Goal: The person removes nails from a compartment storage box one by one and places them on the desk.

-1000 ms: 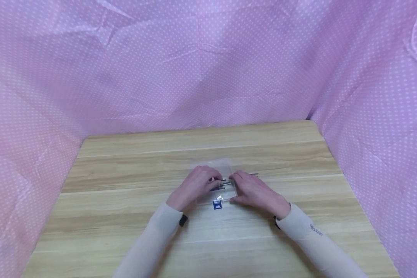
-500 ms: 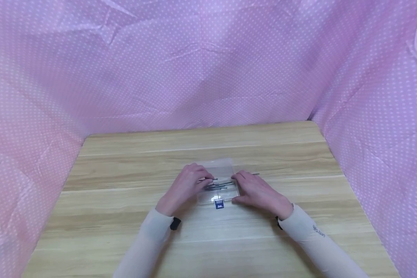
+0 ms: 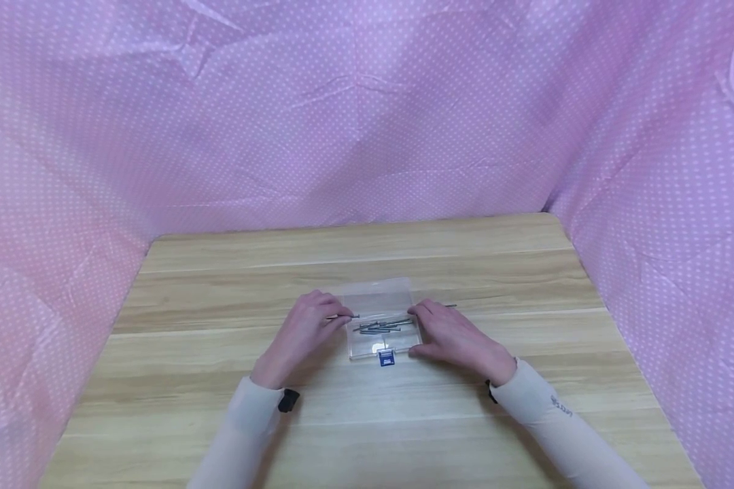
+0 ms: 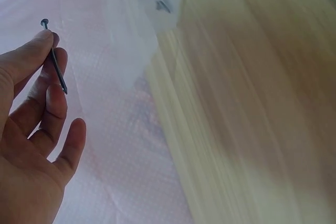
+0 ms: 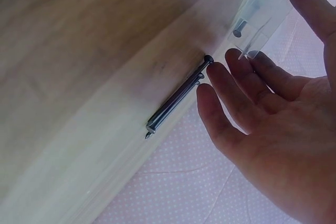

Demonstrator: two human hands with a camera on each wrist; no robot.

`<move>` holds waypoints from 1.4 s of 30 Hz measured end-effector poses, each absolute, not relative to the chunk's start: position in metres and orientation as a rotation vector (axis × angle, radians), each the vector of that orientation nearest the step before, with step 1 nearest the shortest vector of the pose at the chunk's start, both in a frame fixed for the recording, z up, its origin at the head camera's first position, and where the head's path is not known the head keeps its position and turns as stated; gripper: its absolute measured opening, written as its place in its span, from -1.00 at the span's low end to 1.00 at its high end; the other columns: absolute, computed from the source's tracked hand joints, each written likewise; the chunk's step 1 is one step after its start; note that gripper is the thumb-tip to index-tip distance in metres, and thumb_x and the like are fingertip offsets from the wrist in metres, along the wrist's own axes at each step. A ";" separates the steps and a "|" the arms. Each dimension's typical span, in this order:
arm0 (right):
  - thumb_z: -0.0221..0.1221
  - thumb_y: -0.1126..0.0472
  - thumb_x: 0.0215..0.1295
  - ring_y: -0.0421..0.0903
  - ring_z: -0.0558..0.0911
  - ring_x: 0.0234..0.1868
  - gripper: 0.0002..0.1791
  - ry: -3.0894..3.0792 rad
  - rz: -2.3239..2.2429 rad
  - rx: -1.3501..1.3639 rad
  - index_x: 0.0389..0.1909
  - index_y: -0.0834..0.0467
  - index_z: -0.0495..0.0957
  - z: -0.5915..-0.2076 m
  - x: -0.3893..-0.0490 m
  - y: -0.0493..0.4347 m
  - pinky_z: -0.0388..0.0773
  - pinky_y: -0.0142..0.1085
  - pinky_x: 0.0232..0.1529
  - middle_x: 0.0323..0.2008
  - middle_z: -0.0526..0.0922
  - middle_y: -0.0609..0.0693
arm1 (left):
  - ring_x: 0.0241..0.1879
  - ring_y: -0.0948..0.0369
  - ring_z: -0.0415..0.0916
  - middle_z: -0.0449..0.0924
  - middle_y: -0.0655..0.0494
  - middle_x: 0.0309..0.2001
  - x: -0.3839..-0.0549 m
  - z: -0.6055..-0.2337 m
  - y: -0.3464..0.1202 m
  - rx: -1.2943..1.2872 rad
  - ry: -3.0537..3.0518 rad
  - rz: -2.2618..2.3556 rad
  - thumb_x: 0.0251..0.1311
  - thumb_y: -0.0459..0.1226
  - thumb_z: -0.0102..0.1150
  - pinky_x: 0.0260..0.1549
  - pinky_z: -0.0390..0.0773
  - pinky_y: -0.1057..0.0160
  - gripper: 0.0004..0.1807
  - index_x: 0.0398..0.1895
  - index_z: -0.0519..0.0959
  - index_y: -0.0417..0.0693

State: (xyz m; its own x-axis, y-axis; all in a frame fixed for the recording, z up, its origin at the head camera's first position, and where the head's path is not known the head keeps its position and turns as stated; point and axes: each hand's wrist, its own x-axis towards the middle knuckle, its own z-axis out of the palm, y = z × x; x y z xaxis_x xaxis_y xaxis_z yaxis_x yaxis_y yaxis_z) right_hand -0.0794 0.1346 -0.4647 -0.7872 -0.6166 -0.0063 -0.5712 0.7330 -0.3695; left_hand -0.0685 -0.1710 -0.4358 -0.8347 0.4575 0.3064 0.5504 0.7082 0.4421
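My left hand (image 3: 302, 333) is just left of a clear plastic box (image 3: 367, 356). It pinches one nail (image 4: 59, 73) between thumb and fingertips, head sticking out, as the left wrist view shows. Several loose nails (image 3: 379, 328) lie inside the box, whose transparent lid (image 3: 376, 293) is laid back behind it. My right hand (image 3: 455, 339) spans the box's right end, thumb at the front corner and fingers toward the back. In the right wrist view, a few more nails (image 5: 178, 98) lie on the table beside those fingers.
A blue tag or latch (image 3: 387, 358) is at the box's front edge. The wooden table (image 3: 220, 285) has pink dotted cloth (image 3: 355, 136) behind it and along both sides. One nail end (image 3: 450, 305) shows beyond my right hand.
My left hand has drawn a nail out of the box and moved left with it, past the box's left edge. The right hand has stayed almost still at the box.
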 end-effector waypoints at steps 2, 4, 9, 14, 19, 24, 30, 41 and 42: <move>0.53 -0.13 0.10 -0.05 0.57 0.00 -0.15 2.800 -0.535 -0.962 0.28 0.29 0.47 -0.465 -0.080 0.134 0.62 -0.07 0.03 0.05 0.59 0.06 | -0.15 0.18 0.59 0.75 0.18 -0.22 -0.068 -0.437 -0.176 -0.800 -2.746 -0.789 0.22 -0.32 0.46 -0.02 0.58 0.09 -0.89 -0.21 0.80 0.01; 0.53 -0.12 0.10 -0.04 0.58 0.01 -0.15 2.798 -0.537 -0.959 0.28 0.29 0.47 -0.465 -0.080 0.134 0.62 -0.06 0.05 0.06 0.59 0.07 | -0.14 0.17 0.59 0.75 0.18 -0.22 -0.066 -0.439 -0.181 -0.783 -2.754 -0.785 0.22 -0.32 0.46 -0.01 0.58 0.06 -0.90 -0.21 0.81 0.01; 0.53 -0.12 0.10 -0.04 0.58 0.01 -0.15 2.792 -0.540 -0.947 0.28 0.29 0.47 -0.465 -0.080 0.134 0.62 -0.06 0.05 0.06 0.59 0.07 | -0.13 0.13 0.61 0.74 0.17 -0.24 -0.064 -0.443 -0.191 -0.755 -2.774 -0.768 0.21 -0.32 0.47 0.04 0.57 0.00 -0.92 -0.24 0.80 -0.02; 0.54 -0.11 0.10 -0.03 0.58 0.03 -0.14 2.784 -0.553 -0.941 0.29 0.29 0.47 -0.464 -0.079 0.134 0.61 -0.05 0.08 0.08 0.59 0.07 | -0.14 0.12 0.63 0.74 0.15 -0.25 -0.065 -0.449 -0.199 -0.770 -2.777 -0.730 0.22 -0.31 0.45 0.07 0.56 -0.03 -0.95 -0.26 0.80 -0.03; 0.54 -0.10 0.09 -0.01 0.58 0.05 -0.15 2.781 -0.561 -0.933 0.28 0.29 0.47 -0.465 -0.079 0.134 0.60 -0.03 0.10 0.09 0.59 0.08 | -0.15 0.12 0.64 0.74 0.15 -0.26 -0.067 -0.454 -0.207 -0.771 -2.789 -0.715 0.21 -0.32 0.46 0.06 0.57 -0.05 -0.96 -0.28 0.80 -0.03; 0.54 -0.11 0.10 -0.03 0.57 0.04 -0.15 2.776 -0.565 -0.927 0.29 0.28 0.47 -0.465 -0.080 0.134 0.60 -0.03 0.10 0.08 0.58 0.07 | -0.14 0.15 0.65 0.74 0.18 -0.25 -0.069 -0.459 -0.214 -0.732 -2.844 -0.735 0.21 -0.32 0.46 0.08 0.57 -0.06 -0.95 -0.27 0.80 -0.01; 0.54 -0.11 0.10 -0.03 0.56 0.05 -0.15 2.769 -0.565 -0.907 0.30 0.26 0.46 -0.465 -0.080 0.133 0.60 -0.03 0.11 0.10 0.58 0.06 | -0.10 0.12 0.64 0.74 0.18 -0.22 -0.072 -0.463 -0.219 -0.713 -2.929 -0.733 0.24 -0.32 0.44 0.13 0.55 -0.09 -0.94 -0.26 0.79 0.01; 0.54 -0.10 0.09 -0.03 0.57 0.05 -0.14 2.768 -0.565 -0.927 0.29 0.28 0.46 -0.465 -0.079 0.135 0.59 -0.02 0.11 0.09 0.58 0.06 | -0.08 0.11 0.60 0.72 0.17 -0.20 -0.077 -0.472 -0.225 -0.705 -2.997 -0.731 0.26 -0.29 0.42 0.16 0.53 -0.08 -0.93 -0.22 0.78 0.00; 0.55 -0.10 0.09 -0.03 0.57 0.05 -0.14 2.768 -0.567 -0.928 0.29 0.28 0.46 -0.464 -0.079 0.135 0.59 -0.02 0.12 0.08 0.58 0.06 | -0.07 0.11 0.60 0.71 0.18 -0.20 -0.077 -0.473 -0.225 -0.707 -3.002 -0.722 0.26 -0.28 0.42 0.16 0.52 -0.08 -0.93 -0.22 0.78 0.00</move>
